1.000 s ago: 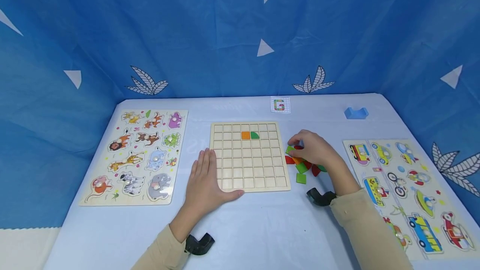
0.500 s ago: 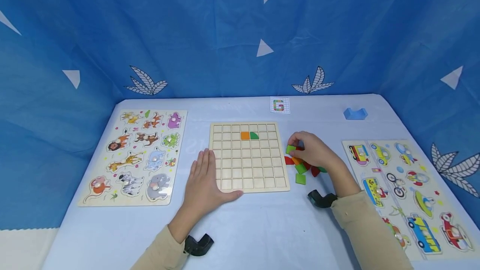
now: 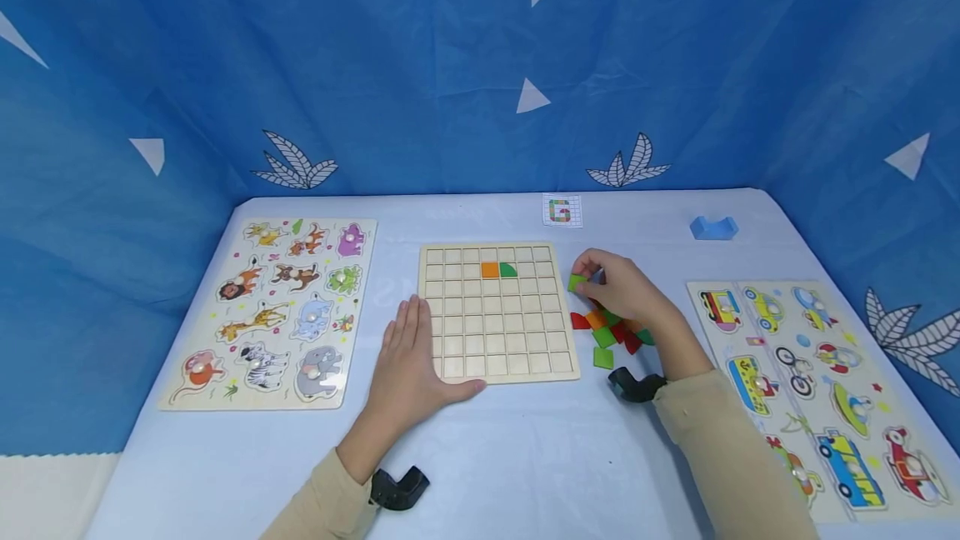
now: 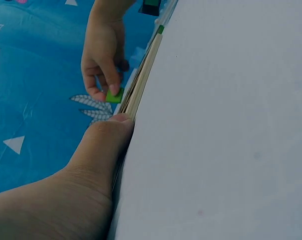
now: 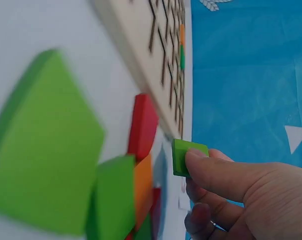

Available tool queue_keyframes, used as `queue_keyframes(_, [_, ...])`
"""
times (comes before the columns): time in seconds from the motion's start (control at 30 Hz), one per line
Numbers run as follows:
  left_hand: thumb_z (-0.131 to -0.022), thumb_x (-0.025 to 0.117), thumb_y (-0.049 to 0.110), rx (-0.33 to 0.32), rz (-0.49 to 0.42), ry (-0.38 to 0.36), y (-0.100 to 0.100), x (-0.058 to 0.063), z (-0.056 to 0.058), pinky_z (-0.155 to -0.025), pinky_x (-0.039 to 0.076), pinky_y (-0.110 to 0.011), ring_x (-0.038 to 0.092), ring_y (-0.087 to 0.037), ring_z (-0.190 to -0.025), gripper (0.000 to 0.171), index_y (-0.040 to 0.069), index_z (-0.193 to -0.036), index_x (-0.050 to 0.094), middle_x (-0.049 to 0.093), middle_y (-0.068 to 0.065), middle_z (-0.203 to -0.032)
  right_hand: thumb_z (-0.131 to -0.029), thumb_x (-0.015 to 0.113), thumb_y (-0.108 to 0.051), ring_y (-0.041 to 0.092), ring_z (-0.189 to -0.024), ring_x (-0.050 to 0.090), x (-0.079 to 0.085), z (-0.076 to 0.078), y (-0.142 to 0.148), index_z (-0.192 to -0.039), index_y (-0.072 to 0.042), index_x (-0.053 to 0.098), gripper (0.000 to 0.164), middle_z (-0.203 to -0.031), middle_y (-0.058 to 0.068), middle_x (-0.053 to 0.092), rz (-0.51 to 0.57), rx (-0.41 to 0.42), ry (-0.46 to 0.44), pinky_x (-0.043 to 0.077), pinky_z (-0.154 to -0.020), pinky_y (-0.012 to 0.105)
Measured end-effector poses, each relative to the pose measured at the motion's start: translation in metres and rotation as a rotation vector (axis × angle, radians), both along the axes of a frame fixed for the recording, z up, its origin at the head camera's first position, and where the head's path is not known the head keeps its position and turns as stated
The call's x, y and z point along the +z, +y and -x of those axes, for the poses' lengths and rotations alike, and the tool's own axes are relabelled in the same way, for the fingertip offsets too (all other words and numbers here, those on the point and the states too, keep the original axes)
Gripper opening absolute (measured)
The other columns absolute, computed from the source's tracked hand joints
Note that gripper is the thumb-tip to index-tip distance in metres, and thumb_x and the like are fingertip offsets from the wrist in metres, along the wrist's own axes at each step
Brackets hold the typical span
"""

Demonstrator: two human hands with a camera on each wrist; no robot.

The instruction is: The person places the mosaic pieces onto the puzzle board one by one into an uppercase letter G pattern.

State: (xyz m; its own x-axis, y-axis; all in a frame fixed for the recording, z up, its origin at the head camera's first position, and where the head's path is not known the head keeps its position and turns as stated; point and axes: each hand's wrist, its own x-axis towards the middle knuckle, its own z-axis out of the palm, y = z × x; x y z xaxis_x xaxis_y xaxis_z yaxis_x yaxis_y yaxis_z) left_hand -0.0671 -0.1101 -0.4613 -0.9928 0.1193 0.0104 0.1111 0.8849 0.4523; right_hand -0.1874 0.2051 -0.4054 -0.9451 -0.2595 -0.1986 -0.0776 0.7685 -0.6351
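Note:
A wooden grid board [image 3: 498, 323] lies in the middle of the table in the head view. It bears an orange square tile [image 3: 490, 270] and a green quarter-circle tile [image 3: 508, 270], side by side in its second row from the back. My left hand [image 3: 408, 365] rests at the board's front left corner, fingers straight along the left side and thumb at the front edge. Just right of the board, my right hand [image 3: 618, 286] pinches a light green square tile [image 5: 179, 157] between thumb and fingers, raised above the loose tiles.
Several red, orange and green loose tiles [image 3: 603, 337] lie piled right of the board. Behind it is a small pattern card [image 3: 562, 211]. An animal puzzle [image 3: 273, 315] lies left, a vehicle puzzle [image 3: 817, 390] right, and a blue block [image 3: 714, 228] back right.
My right hand has lifted the green square tile off the pile and moved slightly away from me with it. My left hand has stayed at the board's corner.

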Motion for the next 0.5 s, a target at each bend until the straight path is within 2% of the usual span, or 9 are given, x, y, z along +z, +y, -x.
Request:
queue_keyframes(0.23, [-0.059,0.070,0.085,-0.003,-0.012,-0.001,-0.001,0.001,0.001,-0.125,0.014,-0.051,0.001,-0.032,-0.156,0.144,0.000,-0.158,0.009,0.003,-0.016,-0.168,-0.094,0.069,-0.016,0.027,-0.088,0.053,0.005,0.010,-0.013,-0.110,-0.016,0.060,0.019,-0.107,0.008,0.060,0.055,0.008,0.022,0.051,-0.066,0.031])
queue_keyframes(0.5, [-0.059,0.071,0.084,0.000,-0.018,-0.003,-0.002,0.002,0.001,-0.125,0.014,-0.051,0.002,-0.032,-0.156,0.144,0.000,-0.158,0.009,0.004,-0.017,-0.168,-0.094,0.068,-0.016,0.025,-0.087,0.054,0.002,0.022,-0.044,-0.111,-0.013,0.062,0.018,-0.106,0.008,0.062,0.153,0.034,0.052,0.048,-0.075,0.032])
